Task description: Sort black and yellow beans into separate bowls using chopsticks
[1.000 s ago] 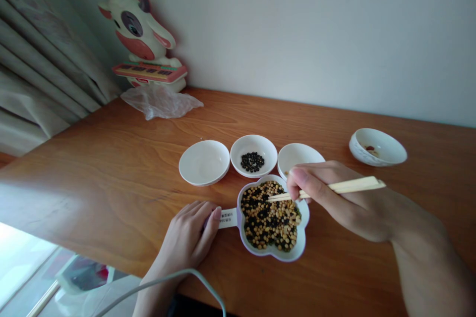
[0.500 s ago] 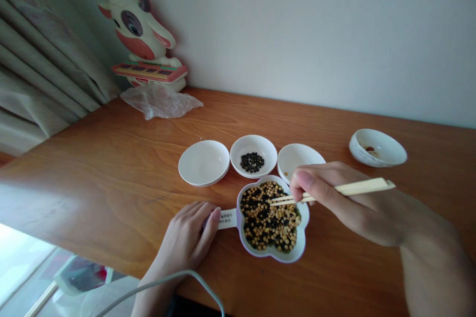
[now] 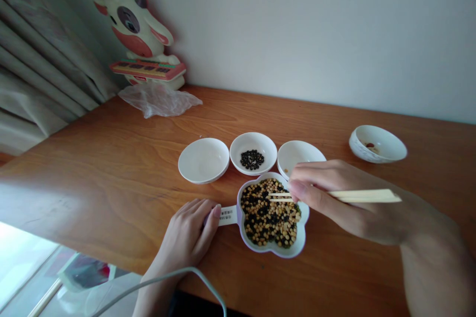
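Observation:
My left hand is closed round the handle of a flower-shaped, purple-rimmed pan. Mixed black and yellow beans fill the pan. A pair of wooden chopsticks is gripped in my right hand, their tips down among the beans; whether a bean is pinched I cannot tell. Just behind the pan stand three small white bowls in a row: the left bowl looks bare inside, the middle bowl holds black beans, and the right bowl, partly behind my right hand, shows a yellowish bean.
Another white bowl with a few brownish bits stands at the far right. At the back left a cow-shaped toy keyboard leans on the wall, a clear plastic bag before it. A pale cable crosses over my left forearm.
My right hand has shifted slightly, and the chopsticks now lie flatter, with their tips a little further left in the beans. My left hand keeps its hold on the handle.

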A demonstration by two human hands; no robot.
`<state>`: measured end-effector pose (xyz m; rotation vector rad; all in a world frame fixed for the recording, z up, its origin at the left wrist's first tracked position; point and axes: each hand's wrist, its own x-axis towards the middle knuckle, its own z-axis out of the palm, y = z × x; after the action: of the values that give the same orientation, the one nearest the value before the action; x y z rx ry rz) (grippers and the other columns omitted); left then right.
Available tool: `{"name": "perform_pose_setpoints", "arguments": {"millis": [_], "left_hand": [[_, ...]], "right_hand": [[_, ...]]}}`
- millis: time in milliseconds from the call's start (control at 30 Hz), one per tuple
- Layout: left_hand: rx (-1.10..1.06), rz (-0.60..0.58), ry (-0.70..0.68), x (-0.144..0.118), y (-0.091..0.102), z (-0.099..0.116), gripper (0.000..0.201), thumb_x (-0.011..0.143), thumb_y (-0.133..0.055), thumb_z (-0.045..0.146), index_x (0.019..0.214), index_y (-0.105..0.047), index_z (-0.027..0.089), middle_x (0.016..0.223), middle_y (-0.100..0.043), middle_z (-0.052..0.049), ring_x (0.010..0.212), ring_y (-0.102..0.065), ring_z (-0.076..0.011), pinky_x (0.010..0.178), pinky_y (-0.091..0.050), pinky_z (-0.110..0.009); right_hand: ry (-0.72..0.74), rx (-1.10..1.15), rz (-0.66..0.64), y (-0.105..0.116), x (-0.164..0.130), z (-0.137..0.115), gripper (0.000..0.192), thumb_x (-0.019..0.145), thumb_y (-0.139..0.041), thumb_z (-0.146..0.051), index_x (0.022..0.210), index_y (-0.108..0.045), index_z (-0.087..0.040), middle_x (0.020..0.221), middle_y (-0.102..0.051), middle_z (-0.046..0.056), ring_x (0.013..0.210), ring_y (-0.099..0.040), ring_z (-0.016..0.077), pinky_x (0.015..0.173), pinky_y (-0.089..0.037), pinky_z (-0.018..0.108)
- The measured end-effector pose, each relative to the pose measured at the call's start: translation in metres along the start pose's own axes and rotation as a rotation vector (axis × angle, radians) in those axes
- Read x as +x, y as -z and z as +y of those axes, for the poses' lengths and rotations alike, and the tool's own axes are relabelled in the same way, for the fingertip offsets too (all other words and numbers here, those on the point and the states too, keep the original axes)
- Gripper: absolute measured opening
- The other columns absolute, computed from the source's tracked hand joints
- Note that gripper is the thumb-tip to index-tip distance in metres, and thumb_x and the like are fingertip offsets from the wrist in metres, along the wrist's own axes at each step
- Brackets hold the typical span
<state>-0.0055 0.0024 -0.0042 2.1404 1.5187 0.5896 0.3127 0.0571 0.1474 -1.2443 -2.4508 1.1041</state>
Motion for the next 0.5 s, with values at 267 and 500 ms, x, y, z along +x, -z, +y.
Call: {"name": "perform_pose_setpoints", "arguments": {"millis": [267, 500], "left_hand": [[0.003, 0.0, 0.012, 0.0015, 0.0006, 0.001, 0.035, 0.112, -0.039, 0.036, 0.083, -0.051, 0.023, 0.082, -0.063, -0.002, 0.075, -0.057, -0.0195, 0.075, -0.041, -0.034], [0.01, -0.003, 0.009, 0.0016, 0.0014, 0.0021, 0.034, 0.112, -0.039, 0.036, 0.082, -0.049, 0.023, 0.081, -0.062, -0.001, 0.074, -0.057, -0.0195, 0.075, -0.041, -0.034]], "right_hand": [[0.01, 0.054, -0.012, 0.0007, 0.0008, 0.0009, 0.037, 0.112, -0.036, -0.04, 0.088, -0.057, -0.023, 0.08, -0.059, -0.003, 0.076, -0.053, 0.0151, 0.074, -0.037, 0.032], [-0.001, 0.073, 0.023, -0.0049, 0.0032, -0.0005, 0.034, 0.112, -0.041, -0.038, 0.086, -0.057, -0.023, 0.079, -0.06, -0.006, 0.074, -0.053, 0.0114, 0.072, -0.038, 0.028]]}}
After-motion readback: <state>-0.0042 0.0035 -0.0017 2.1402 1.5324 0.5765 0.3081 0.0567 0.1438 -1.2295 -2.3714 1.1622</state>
